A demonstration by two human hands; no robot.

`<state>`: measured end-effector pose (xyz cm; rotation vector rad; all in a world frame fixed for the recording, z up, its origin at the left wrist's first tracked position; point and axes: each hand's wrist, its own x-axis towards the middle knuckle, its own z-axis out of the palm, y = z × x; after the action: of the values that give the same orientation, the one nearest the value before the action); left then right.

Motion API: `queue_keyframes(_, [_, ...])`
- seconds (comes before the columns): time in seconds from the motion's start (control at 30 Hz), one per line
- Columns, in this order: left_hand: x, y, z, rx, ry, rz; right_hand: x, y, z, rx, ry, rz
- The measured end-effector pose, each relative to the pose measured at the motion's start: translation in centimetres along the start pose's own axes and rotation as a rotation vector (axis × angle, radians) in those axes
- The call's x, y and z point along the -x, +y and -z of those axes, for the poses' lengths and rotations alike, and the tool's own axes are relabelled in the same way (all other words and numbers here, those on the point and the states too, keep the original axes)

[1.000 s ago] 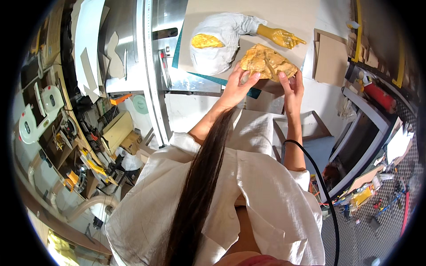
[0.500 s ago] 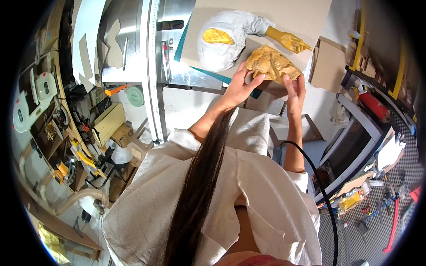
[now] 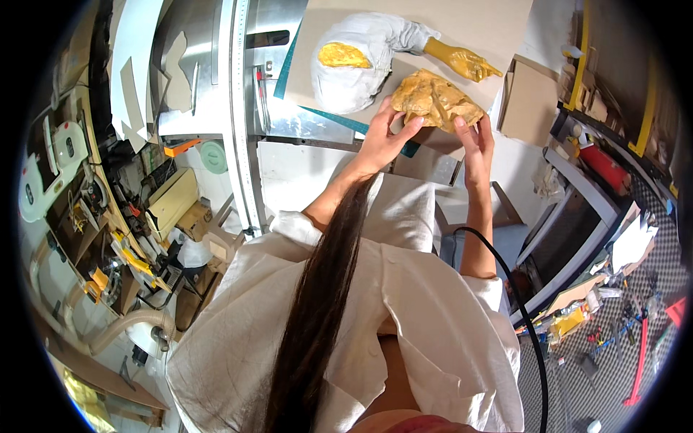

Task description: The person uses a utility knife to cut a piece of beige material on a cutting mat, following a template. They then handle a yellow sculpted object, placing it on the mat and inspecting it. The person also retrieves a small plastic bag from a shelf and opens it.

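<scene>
Between my two hands is a lumpy golden-yellow piece [image 3: 433, 99] with a crumpled, shell-like surface; I cannot tell its kind. My left hand [image 3: 386, 141] grips its left end, thumb on the near edge. My right hand [image 3: 476, 148] holds the right end, thumb in front and fingers round the side. Just beyond lies a sculpted arm wrapped in white cloth [image 3: 354, 43], bent at the elbow, with a golden patch [image 3: 344, 55] at its cut end. A golden sculpted hand [image 3: 465, 61] sticks out of its sleeve, pointing right.
Under the sculpture is a beige board [image 3: 498, 36] on a green cutting mat [image 3: 332, 119]. A long metal rail [image 3: 238, 94] runs along the left, beside card offcuts [image 3: 175, 72]. Folded cardboard [image 3: 530, 101] stands right. A black cable [image 3: 523, 303] hangs by my right arm.
The whole scene sits slightly farther left and up in the picture. Both hands keep their hold on the golden piece, which has hardly moved against the board.
</scene>
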<state>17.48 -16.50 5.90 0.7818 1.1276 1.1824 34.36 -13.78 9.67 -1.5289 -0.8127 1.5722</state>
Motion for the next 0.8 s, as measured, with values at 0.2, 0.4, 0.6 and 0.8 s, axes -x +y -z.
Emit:
queue_keyframes(0.2, [0.3, -0.8, -0.1, -0.012, 0.025, -0.044, -0.3, -0.3, 0.3, -0.015, -0.053, 0.004])
queue_keyframes(0.4, [0.5, -1.3, -0.4, 0.016, 0.064, -0.022, -1.0, -0.1, 0.8, -0.026, -0.1, 0.017])
queue_keyframes(0.6, [0.8, -1.5, -0.6, -0.038, 0.106, -0.033, -1.2, 0.0, 1.0, -0.078, -0.13, 0.017])
queue_keyframes(0.8, [1.0, -1.6, -0.5, -0.025, 0.11, -0.032, -1.4, -0.5, 1.1, -0.079, -0.138, 0.01])
